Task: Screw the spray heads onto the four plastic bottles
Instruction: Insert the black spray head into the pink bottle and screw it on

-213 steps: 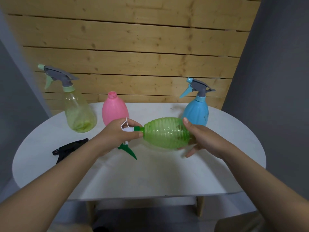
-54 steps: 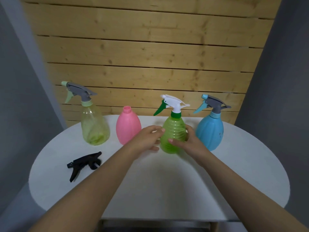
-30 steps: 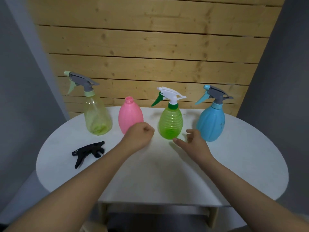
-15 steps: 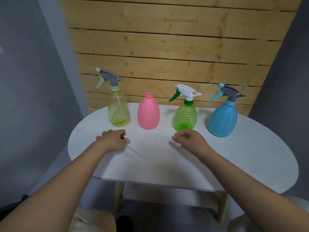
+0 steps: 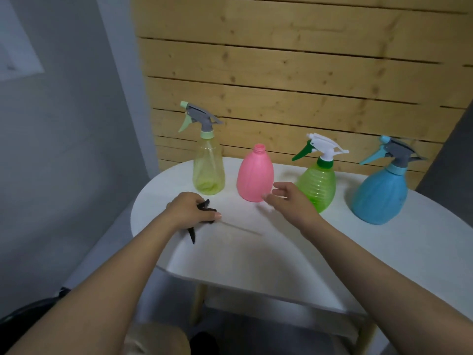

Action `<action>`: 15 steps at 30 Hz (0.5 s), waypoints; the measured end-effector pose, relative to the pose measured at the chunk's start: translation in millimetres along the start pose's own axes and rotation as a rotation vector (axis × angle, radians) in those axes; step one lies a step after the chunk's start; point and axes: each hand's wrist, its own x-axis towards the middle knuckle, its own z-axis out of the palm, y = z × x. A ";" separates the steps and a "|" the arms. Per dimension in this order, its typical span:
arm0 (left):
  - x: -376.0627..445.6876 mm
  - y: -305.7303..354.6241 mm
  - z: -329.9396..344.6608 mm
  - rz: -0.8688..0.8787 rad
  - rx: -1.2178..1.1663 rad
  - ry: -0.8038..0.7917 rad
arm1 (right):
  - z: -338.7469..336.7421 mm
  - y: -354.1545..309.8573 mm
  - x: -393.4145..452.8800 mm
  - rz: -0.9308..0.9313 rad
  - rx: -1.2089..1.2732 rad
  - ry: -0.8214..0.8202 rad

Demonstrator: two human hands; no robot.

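One bottle left uncapped: pink bottle [image 5: 255, 173] stands upright on the desk [image 5: 281, 252], neck open, between yellow bottle [image 5: 209, 170] and green bottle [image 5: 317, 185]; blue bottle [image 5: 380, 193] far right, all three headed. Left hand [image 5: 189, 210] grip curled round the black spray head [image 5: 204, 213], low at the desk, likely picking it up for pink. Right hand [image 5: 286, 198] grip wide, holding nothing, just beside pink, probably to steady it.
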 end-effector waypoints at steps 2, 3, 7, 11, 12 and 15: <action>3.0 -4.2 -2.8 0.029 -0.091 0.048 | 6.7 -1.0 13.8 -0.001 -0.014 0.004; 4.9 -6.9 -5.3 0.039 -0.119 0.073 | 12.0 -1.3 22.5 -0.002 -0.016 0.008; 9.2 -10.9 -6.7 0.056 -0.124 0.082 | 31.7 -4.5 51.4 -0.022 0.041 0.080; 11.1 -12.9 -7.2 0.065 -0.107 0.048 | 46.5 -8.4 73.6 -0.058 0.082 0.159; 11.2 -13.5 -7.8 0.060 -0.120 0.042 | 48.5 -8.6 76.4 -0.062 0.056 0.166; 10.5 -11.5 -9.0 0.068 -0.164 0.021 | 46.3 -8.7 74.0 -0.101 0.004 0.168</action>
